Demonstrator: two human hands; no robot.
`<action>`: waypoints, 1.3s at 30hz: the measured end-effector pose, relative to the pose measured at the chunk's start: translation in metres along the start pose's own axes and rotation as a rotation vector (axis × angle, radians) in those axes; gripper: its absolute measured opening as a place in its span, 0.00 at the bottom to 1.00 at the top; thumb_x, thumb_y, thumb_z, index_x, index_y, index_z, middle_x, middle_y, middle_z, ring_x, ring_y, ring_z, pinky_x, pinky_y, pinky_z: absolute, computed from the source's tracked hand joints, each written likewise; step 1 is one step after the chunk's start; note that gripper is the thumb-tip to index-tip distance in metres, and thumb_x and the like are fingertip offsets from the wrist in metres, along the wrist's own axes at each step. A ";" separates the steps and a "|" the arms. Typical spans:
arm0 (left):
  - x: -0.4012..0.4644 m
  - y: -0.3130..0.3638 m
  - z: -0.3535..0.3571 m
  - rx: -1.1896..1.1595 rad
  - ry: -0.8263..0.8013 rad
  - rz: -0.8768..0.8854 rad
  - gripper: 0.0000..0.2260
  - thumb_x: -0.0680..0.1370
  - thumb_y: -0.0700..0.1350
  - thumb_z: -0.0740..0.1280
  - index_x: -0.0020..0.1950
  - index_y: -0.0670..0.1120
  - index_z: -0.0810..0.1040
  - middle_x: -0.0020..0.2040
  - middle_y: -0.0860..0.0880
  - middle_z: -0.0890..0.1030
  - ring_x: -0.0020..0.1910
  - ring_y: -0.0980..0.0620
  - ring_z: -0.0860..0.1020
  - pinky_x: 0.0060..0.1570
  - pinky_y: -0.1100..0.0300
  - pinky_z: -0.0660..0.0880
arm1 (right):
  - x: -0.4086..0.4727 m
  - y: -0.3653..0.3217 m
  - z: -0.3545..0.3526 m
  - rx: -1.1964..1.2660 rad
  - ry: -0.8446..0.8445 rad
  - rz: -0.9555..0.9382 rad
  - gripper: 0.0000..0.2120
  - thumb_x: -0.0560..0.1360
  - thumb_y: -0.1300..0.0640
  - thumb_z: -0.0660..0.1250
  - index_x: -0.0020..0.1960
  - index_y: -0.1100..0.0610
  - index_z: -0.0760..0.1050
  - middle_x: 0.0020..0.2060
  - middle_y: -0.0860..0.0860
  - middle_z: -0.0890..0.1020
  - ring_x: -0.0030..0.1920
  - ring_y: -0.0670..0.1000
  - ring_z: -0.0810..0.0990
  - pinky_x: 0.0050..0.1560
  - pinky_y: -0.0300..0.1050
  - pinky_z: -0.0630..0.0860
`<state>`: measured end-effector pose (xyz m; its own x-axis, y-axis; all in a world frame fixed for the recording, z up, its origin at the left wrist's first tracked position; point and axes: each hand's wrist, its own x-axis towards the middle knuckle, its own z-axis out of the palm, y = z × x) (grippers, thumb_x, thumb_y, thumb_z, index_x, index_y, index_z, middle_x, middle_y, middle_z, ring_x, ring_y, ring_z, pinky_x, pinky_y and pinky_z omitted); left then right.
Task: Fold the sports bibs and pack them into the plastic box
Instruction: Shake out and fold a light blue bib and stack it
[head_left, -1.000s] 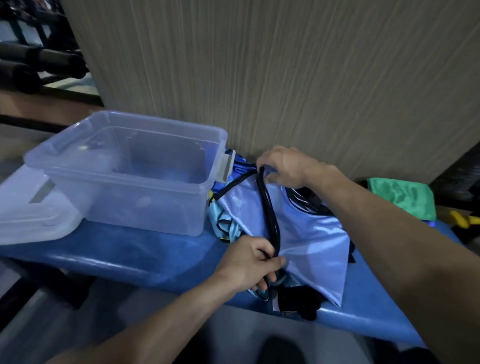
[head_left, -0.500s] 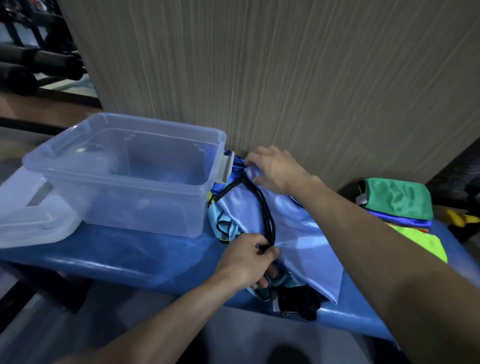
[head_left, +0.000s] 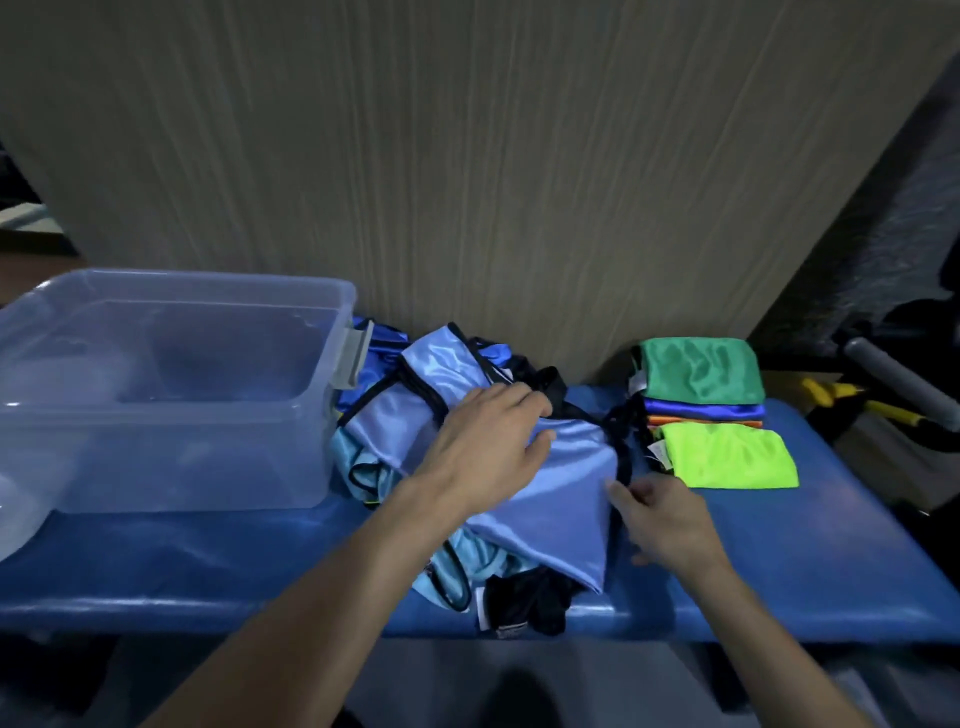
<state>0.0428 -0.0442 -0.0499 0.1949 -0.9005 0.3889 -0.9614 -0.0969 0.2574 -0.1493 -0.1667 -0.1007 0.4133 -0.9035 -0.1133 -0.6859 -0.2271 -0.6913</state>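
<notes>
A light blue bib with black trim (head_left: 561, 499) lies across a heap of other bibs in the middle of the blue bench (head_left: 779, 561). My left hand (head_left: 488, 441) presses flat on its upper part, fingers straight. My right hand (head_left: 660, 514) touches the bib's right edge by the black trim with loosely bent fingers. The clear plastic box (head_left: 171, 395) stands to the left, nothing visible inside. Folded bibs sit at the right: a green one (head_left: 701, 371) on a small stack and a neon yellow-green one (head_left: 727, 457) in front.
A black cloth (head_left: 530, 605) hangs at the bench's front edge under the heap. A wood-grain wall (head_left: 467, 156) rises right behind the bench. The box's lid (head_left: 15, 514) shows at the far left. Yellow-handled gear (head_left: 857, 402) lies off the right end.
My left hand let go of the black trim and moved up onto the bib. My right hand left the bib's far corner and came down to its right edge. The view shifted right.
</notes>
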 end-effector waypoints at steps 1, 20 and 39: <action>0.006 -0.005 0.008 0.060 -0.069 0.025 0.21 0.81 0.56 0.55 0.63 0.46 0.78 0.61 0.48 0.80 0.62 0.44 0.76 0.65 0.49 0.68 | -0.001 -0.001 0.003 0.072 -0.041 0.059 0.22 0.78 0.45 0.70 0.38 0.63 0.75 0.31 0.58 0.82 0.30 0.58 0.83 0.30 0.56 0.83; 0.011 -0.039 0.024 0.342 -0.446 -0.172 0.35 0.78 0.71 0.42 0.82 0.59 0.53 0.83 0.53 0.51 0.75 0.40 0.57 0.73 0.44 0.59 | 0.005 0.008 -0.006 0.461 -0.092 0.039 0.19 0.76 0.54 0.73 0.33 0.53 0.66 0.30 0.52 0.74 0.33 0.52 0.73 0.39 0.48 0.68; 0.011 -0.012 0.063 0.254 -0.512 -0.097 0.39 0.75 0.78 0.40 0.82 0.61 0.38 0.82 0.53 0.33 0.79 0.45 0.29 0.76 0.40 0.31 | -0.011 -0.015 0.007 0.883 -0.113 0.151 0.08 0.80 0.63 0.66 0.57 0.57 0.81 0.48 0.56 0.87 0.51 0.61 0.86 0.54 0.61 0.83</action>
<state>0.0439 -0.0792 -0.1041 0.2264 -0.9667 -0.1195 -0.9726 -0.2310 0.0259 -0.1397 -0.1504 -0.0943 0.4441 -0.8495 -0.2849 -0.0471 0.2953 -0.9542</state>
